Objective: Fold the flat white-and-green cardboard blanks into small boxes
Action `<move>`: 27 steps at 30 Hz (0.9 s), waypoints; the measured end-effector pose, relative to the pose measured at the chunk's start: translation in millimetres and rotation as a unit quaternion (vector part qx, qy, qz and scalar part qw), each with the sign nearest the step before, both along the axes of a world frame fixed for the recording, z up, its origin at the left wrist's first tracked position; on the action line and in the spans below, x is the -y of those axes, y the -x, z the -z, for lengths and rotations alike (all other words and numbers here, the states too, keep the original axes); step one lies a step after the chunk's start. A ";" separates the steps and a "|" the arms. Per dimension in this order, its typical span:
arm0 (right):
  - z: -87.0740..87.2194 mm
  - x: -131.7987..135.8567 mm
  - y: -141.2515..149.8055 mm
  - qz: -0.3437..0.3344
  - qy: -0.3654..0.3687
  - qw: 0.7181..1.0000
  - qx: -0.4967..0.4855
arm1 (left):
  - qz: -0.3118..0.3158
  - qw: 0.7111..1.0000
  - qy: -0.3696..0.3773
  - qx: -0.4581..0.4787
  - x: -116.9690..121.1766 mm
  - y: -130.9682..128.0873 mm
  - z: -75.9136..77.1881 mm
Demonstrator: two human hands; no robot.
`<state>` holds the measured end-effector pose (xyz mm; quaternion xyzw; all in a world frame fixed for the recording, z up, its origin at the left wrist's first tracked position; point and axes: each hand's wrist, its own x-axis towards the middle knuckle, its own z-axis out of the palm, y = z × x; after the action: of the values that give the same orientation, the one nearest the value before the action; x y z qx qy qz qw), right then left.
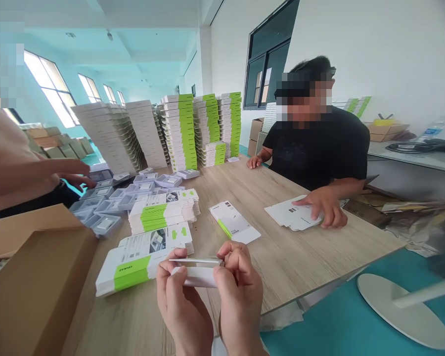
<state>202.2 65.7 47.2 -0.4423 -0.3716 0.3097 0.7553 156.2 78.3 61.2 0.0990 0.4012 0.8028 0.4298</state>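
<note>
Close in front of me, my left hand (183, 304) and my right hand (240, 294) pinch the two sides of a white cardboard box (200, 278). Its end faces me, with a narrow gap between the upper and lower panels. Both thumbs press on the lower panel, while the fingers curl round the edges. Just beyond my left hand lies a stack of flat printed cartons (133, 269) with a green band, and a second carton stack (166, 211) sits behind it. A single white and green box (234, 222) lies on the table ahead of my right hand.
Clear plastic trays (133, 192) crowd the table's left side, before tall stacks of boxes (180, 131). An open brown carton (33, 287) stands at left. Across the table (282, 267), a co-worker's hand (326, 207) rests on flat white cartons (291, 213). Another person's arm reaches in at left.
</note>
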 end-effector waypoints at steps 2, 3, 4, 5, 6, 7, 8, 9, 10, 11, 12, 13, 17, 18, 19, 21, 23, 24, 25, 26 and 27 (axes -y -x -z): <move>-2.5 1.8 2.4 0.002 0.003 1.000 -0.017 | 0.006 1.000 -0.011 0.010 0.7 0.2 2.3; -3.2 2.3 3.6 0.003 0.003 1.000 -0.028 | 0.007 1.000 -0.017 0.011 0.8 0.3 3.7; -3.5 2.5 4.6 0.004 0.002 0.999 -0.040 | 0.008 1.000 -0.024 0.010 0.6 0.3 5.2; -3.3 2.5 5.6 0.004 0.001 0.999 -0.054 | 0.008 0.999 -0.030 0.009 0.1 0.1 6.7; -2.7 2.3 6.3 0.004 0.000 0.998 -0.066 | 0.007 0.999 -0.034 0.009 -0.5 -0.2 7.9; -1.6 1.9 6.9 0.004 -0.002 0.997 -0.076 | 0.005 0.999 -0.036 0.009 -1.3 -0.8 9.0; 0.1 1.4 7.2 0.005 -0.003 0.997 -0.083 | 0.002 0.999 -0.037 0.009 -2.0 -1.5 9.7; 2.5 0.8 7.3 0.007 -0.003 0.996 -0.088 | -0.001 0.999 -0.036 0.010 -2.6 -2.4 10.2; 5.6 0.1 7.2 0.009 -0.004 0.996 -0.089 | -0.003 0.999 -0.036 0.011 -3.0 -3.3 10.6; 9.3 -0.6 7.1 0.012 -0.008 0.996 -0.087 | -0.004 0.999 -0.035 0.011 -3.3 -4.3 10.8; 13.4 -1.5 6.9 0.014 -0.014 0.996 -0.081 | -0.004 0.999 -0.036 0.012 -3.4 -5.1 10.9; 17.7 -2.4 6.6 0.017 -0.021 0.997 -0.072 | -0.003 0.999 -0.037 0.013 -3.4 -5.9 11.1; 29.3 -5.4 3.7 0.006 -0.028 0.998 -0.049 | -0.003 0.999 -0.042 0.005 -2.8 -8.7 13.3; 29.6 -5.8 2.1 0.001 -0.025 0.998 -0.051 | -0.006 0.999 -0.043 0.000 -2.5 -9.5 14.3; 28.9 -6.0 0.1 -0.009 -0.022 0.998 -0.053 | -0.010 0.999 -0.042 -0.006 -2.2 -10.3 15.4; 25.7 -5.7 -5.1 -0.030 -0.020 0.998 -0.044 | -0.021 0.999 -0.039 -0.019 -1.7 -12.0 18.0; 22.0 -4.5 -10.9 -0.062 -0.021 0.997 -0.027 | -0.032 0.998 -0.035 -0.034 -1.3 -12.8 20.4; 20.5 -3.6 -13.7 -0.081 -0.021 0.996 -0.023 | -0.036 0.998 -0.032 -0.042 -1.2 -12.5 21.6; 19.4 -2.6 -16.4 -0.098 -0.020 0.995 -0.021 | -0.041 0.997 -0.028 -0.053 -1.2 -11.8 22.7; 18.7 -1.4 -18.9 -0.114 -0.021 0.993 -0.021 | -0.044 0.997 -0.023 -0.066 -1.2 -10.6 23.7; 18.3 -0.1 -21.2 -0.135 -0.025 0.990 -0.018 | -0.045 0.996 -0.018 -0.080 -1.2 -9.1 24.8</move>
<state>223.5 65.8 28.9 -0.3636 -0.4218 0.4075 0.7237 165.2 79.5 36.4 0.1521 0.4238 0.8181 0.3578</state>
